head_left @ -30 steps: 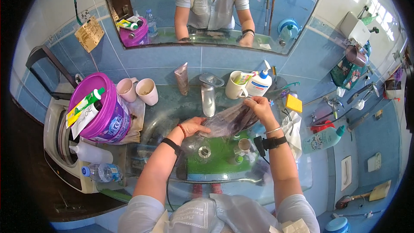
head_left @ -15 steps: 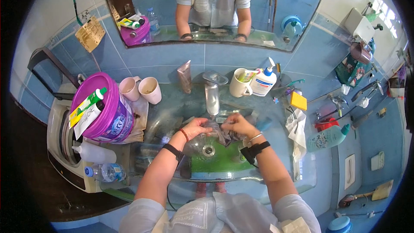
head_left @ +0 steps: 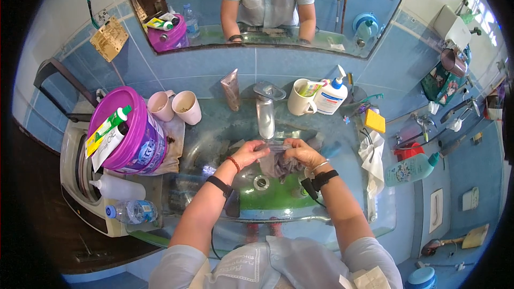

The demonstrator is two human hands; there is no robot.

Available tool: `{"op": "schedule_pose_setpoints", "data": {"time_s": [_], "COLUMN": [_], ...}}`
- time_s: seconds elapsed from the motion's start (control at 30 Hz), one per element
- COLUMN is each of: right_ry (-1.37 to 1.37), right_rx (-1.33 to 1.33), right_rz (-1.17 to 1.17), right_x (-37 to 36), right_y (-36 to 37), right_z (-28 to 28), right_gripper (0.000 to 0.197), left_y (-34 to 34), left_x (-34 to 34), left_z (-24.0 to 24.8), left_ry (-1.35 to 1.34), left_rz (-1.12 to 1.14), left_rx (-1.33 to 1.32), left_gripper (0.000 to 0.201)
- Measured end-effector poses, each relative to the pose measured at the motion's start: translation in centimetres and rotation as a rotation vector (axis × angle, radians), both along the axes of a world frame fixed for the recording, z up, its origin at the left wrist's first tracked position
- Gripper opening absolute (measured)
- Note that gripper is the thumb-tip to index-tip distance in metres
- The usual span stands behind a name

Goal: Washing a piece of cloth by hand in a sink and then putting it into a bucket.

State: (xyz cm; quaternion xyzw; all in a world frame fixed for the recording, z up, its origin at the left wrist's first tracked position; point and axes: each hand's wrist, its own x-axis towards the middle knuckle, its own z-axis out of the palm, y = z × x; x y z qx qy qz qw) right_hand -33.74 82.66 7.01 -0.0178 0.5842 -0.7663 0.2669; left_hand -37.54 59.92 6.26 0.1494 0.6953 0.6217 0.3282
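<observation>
A glass washbasin counter [head_left: 342, 142] carries a purple bucket [head_left: 147, 147] by its left edge, a white cloth [head_left: 372, 163] along its right edge, and a pump bottle [head_left: 330, 99] and mug [head_left: 298, 103] near its back edge. The metal faucet [head_left: 265, 118] stands just beyond the fingers. Over the front edge, left hand [head_left: 250, 152] and right hand [head_left: 302, 153] angle inward, each pinching greyish fabric [head_left: 279, 167] that hangs between them over the basin. Room lies between right wrist and white cloth.

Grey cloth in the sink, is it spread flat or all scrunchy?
Mostly scrunchy: the grey cloth hangs in crumpled folds below the left hand and right hand.
</observation>
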Motion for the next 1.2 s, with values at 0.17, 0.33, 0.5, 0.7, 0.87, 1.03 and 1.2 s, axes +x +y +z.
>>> {"op": "schedule_pose_setpoints", "data": {"time_s": [0.17, 0.33, 0.5, 0.7, 0.87, 1.03, 1.2], "right_ry": [-0.116, -0.013, 0.184, 0.475, 0.528, 0.575, -0.065], "right_rx": [0.057, 0.418, 0.84, 1.622, 1.638, 1.118, 0.35], "right_rz": [-0.042, 0.164, 0.363, 0.045, -0.486, -0.38, 0.179], "right_x": [0.6, 0.1, -0.8, 2.1, 1.8, 1.5, 1.2], "right_y": [-1.7, -2.3, -1.3, -3.1, -4.0, -4.0, -2.1], "right_z": [1.2, 2.2, 1.5, 5.5, 6.8, 3.1, -1.3], "right_gripper": [0.047, 0.059, 0.052, 0.041, 0.039, 0.074, 0.051], "left_y": [0.1, 0.1, 0.8, 0.0, -0.1, 2.0, 1.7], "left_x": [-0.3, 0.2, 0.1, -0.7, -0.5, 0.5, 0.5], "left_z": [0.5, -1.6, -1.2, -2.0, -2.0, -0.9, -1.2], "left_ry": [-0.031, -0.069, -0.084, -0.144, -0.311, -0.435, -0.361], "left_rz": [0.072, 0.111, 0.082, 0.408, 0.434, 0.376, 0.408], "left_rx": [0.083, 0.116, 0.087, 0.327, 0.374, 0.485, 0.423], "left_gripper": [0.028, 0.026, 0.022, 0.018, 0.017, 0.024, 0.026]}}
